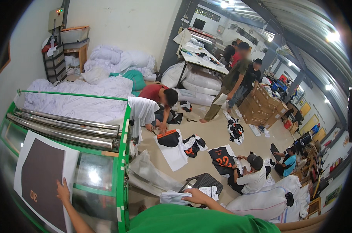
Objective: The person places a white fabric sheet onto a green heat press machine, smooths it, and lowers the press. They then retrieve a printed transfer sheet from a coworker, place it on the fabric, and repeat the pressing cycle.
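A large white sheet with a dark printed panel and orange figures point(42, 171) lies on the glass top of a green-framed roller machine point(123, 167). My left hand point(62, 190) rests at the sheet's right edge, its fingers stretched out over the dark print. Off to the right, beyond the machine's frame, my right hand point(195, 196) is closed on a folded white cloth point(174, 197). Steel rollers point(67, 130) run across the machine behind the sheet. A white cloth point(143, 110) hangs over the frame's far corner.
A dark stool point(207, 181) with papers point(210, 192) stands near my right hand. A person in red point(150, 93) bends over printed pieces on the floor; another in white point(255, 176) sits there. White fabric piles point(79, 97), stuffed sacks point(261, 200) and cardboard boxes point(261, 106) surround the workspace.
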The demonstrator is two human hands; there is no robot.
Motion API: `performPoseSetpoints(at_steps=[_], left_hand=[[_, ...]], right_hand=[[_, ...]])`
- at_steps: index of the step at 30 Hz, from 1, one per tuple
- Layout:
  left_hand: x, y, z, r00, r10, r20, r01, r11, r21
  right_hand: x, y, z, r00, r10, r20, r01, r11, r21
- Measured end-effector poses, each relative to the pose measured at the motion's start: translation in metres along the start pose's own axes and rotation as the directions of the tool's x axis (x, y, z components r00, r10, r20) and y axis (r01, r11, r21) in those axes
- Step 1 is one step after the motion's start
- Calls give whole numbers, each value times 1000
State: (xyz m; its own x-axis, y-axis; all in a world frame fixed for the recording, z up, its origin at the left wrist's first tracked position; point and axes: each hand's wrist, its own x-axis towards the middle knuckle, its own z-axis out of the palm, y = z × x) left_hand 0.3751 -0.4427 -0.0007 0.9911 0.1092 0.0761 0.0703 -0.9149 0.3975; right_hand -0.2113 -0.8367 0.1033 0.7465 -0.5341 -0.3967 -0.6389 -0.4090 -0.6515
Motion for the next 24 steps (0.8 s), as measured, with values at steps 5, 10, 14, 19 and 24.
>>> performPoseSetpoints(at_steps=[5,10,14,19,24], left_hand=[[-29,37,-37,954,169,248,-105,962,-251],[-71,65,-33,743,450,496,-344,892,-294],[-131,84,-9,581,286,762,-406,913,-34],[-168,95,0,633,290,718,-454,890,40],[-157,99,5,690,257,677,-382,923,40]], right_hand=[[-4,0,9,999,37,27,-36,999,-26],[-3,9,19,999,32,30,-31,999,-25],[2,29,33,997,69,-17,-71,989,-126],[0,0,-14,955,170,-245,-228,945,-234],[-45,-39,-108,635,20,-772,-5,1000,22]])
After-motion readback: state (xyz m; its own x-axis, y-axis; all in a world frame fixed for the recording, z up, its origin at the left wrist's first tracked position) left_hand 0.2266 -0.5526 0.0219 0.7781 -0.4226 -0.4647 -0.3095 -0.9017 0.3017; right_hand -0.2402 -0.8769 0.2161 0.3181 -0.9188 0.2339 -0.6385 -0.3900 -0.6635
